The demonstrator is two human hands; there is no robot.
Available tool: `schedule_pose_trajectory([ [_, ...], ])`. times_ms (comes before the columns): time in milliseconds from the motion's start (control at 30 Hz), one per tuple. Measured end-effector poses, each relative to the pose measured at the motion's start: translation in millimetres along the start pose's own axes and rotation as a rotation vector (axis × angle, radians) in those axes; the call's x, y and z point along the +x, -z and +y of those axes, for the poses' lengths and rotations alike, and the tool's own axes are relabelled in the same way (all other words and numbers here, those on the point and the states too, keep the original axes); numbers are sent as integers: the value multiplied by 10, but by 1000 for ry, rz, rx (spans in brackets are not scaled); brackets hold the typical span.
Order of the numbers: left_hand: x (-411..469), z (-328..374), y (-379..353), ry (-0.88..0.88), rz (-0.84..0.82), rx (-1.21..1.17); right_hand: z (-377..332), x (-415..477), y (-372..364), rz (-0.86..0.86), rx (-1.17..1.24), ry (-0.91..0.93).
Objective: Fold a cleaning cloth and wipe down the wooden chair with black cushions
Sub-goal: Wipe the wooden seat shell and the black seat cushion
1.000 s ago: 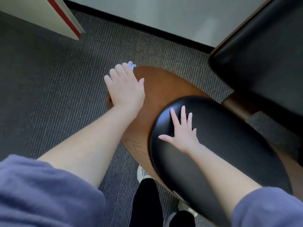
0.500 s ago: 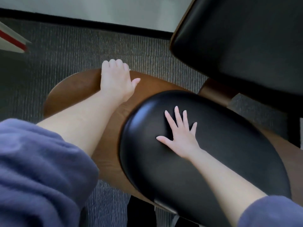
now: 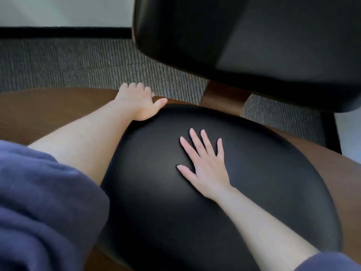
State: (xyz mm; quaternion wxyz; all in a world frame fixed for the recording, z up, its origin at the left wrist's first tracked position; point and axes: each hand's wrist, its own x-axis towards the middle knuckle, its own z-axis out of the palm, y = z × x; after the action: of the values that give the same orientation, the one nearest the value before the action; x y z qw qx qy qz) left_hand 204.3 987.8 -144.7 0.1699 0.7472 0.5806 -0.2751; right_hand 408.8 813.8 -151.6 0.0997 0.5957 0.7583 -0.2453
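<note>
The left hand (image 3: pixel 137 101), fingers curled over a cloth no longer seen, has been swept rightward along the wooden rim (image 3: pixel 39 110) toward frame centre, so wiping is judged underway, while the right hand (image 3: pixel 205 163) stays flat and empty on the seat cushion (image 3: pixel 254 192).

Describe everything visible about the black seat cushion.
The seat cushion is a rounded, domed black pad, smooth with a faint leather-like sheen. It sits on the brown wooden seat shell, below the black backrest. The right hand lies flat on it, fingers spread; the left hand rests at its far-left edge.
</note>
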Motion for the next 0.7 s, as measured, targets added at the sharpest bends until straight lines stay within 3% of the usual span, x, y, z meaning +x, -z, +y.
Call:
schedule_pose_trajectory([
  [233, 204, 397, -70, -76, -7, -61, 235, 1, 16, 31, -28, 104],
  [500, 280, 617, -52, -136, -5, -136, 930, -362, 82, 38, -145, -95],
  [700, 309, 669, -24, -92, 47, -431, 1040, -441, 62, 68, -125, -89],
])
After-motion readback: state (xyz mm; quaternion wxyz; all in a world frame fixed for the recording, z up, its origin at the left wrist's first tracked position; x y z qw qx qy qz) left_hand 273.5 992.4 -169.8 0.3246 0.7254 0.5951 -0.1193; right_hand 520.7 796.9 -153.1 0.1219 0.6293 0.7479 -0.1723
